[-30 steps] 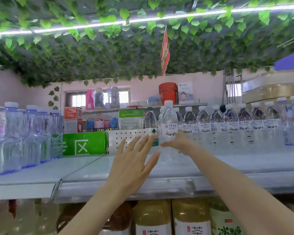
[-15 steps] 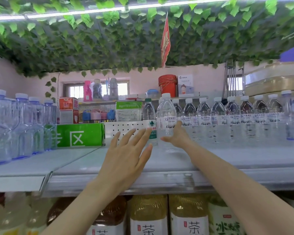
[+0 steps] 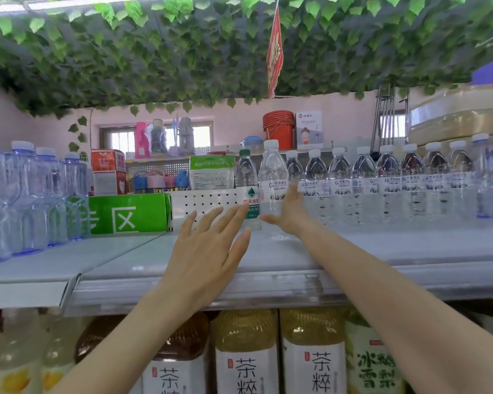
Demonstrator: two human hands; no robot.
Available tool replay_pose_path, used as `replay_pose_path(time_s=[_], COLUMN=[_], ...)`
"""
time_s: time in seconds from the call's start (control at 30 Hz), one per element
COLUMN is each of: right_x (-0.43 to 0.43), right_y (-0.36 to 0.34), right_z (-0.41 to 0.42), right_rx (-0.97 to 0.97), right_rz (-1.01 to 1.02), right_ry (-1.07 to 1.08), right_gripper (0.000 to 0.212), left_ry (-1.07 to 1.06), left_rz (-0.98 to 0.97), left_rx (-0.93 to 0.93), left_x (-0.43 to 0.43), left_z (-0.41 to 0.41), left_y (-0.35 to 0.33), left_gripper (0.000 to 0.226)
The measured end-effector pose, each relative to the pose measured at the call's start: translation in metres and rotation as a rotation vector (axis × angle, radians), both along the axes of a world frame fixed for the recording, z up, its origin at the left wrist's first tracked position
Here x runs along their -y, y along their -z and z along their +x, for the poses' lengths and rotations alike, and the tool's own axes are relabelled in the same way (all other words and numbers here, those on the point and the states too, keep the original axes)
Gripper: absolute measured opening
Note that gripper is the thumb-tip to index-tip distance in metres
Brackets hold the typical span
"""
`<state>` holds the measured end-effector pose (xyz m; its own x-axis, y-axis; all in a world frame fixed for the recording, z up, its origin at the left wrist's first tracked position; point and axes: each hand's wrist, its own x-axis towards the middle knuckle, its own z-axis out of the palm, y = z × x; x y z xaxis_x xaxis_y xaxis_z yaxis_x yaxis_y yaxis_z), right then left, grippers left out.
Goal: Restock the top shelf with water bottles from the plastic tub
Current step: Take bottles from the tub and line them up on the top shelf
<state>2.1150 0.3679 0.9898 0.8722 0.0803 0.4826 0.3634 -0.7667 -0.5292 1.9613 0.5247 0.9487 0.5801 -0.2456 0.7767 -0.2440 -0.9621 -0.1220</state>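
A clear water bottle (image 3: 273, 177) with a white cap stands upright on the grey top shelf (image 3: 382, 251), at the left end of a row of like bottles (image 3: 387, 183). My right hand (image 3: 289, 211) reaches over the shelf, its straight fingers lying against the bottle's lower right side and the thumb stretched out in front of its base. My left hand (image 3: 211, 245) hovers above the shelf's front edge with fingers spread, holding nothing. The plastic tub is out of view.
A green-capped bottle (image 3: 246, 183) stands just left of the placed one, before a white perforated panel (image 3: 205, 203). Further left are a green carton (image 3: 128, 213) and large blue-tinted bottles (image 3: 26, 194). Tea bottles (image 3: 245, 351) fill the shelf below. Leafy vines hang overhead.
My right hand's fingers have straightened upward along the bottle, which stays upright on the shelf. My left hand has crept slightly forward. The view has tilted a little.
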Motion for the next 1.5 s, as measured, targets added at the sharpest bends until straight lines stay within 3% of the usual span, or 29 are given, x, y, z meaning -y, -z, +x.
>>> replay_pose_path(time_s=[0.2, 0.4, 0.57, 0.8, 0.9, 1.07, 1.27, 1.5], right_x=[0.004, -0.002, -0.005, 0.014, 0.038, 0.083, 0.15, 0.21], right_y=[0.004, 0.005, 0.003, -0.008, -0.004, 0.024, 0.071, 0.135], right_z=[-0.005, 0.002, 0.002, -0.046, -0.084, -0.164, -0.255, -0.303], right_rx=[0.355, 0.374, 0.362, 0.435, 0.496, 0.64, 0.546, 0.52], right_rz=[-0.621, -0.744, -0.737, -0.446, -0.385, -0.449, -0.44, -0.552], right_ry=[0.17, 0.254, 0.223, 0.1, 0.054, -0.057, -0.106, -0.068], right_gripper=[0.129, 0.125, 0.115, 0.064, 0.054, 0.055, 0.066, 0.059], left_ry=[0.004, 0.019, 0.015, -0.08, -0.093, -0.104, -0.076, -0.107], left_rz=[-0.025, -0.034, -0.037, -0.003, 0.005, 0.024, 0.061, 0.138], left_rx=[-0.019, -0.026, -0.033, -0.052, -0.059, -0.025, -0.007, -0.04], left_x=[0.0, -0.005, -0.009, 0.012, 0.031, 0.074, 0.134, 0.174], left_z=[-0.003, -0.009, -0.009, -0.011, -0.031, -0.078, -0.142, -0.194], left_y=[0.004, 0.007, 0.013, 0.01, 0.007, 0.007, 0.03, 0.084], left_gripper=[0.079, 0.073, 0.074, 0.08, 0.081, 0.079, 0.068, 0.06])
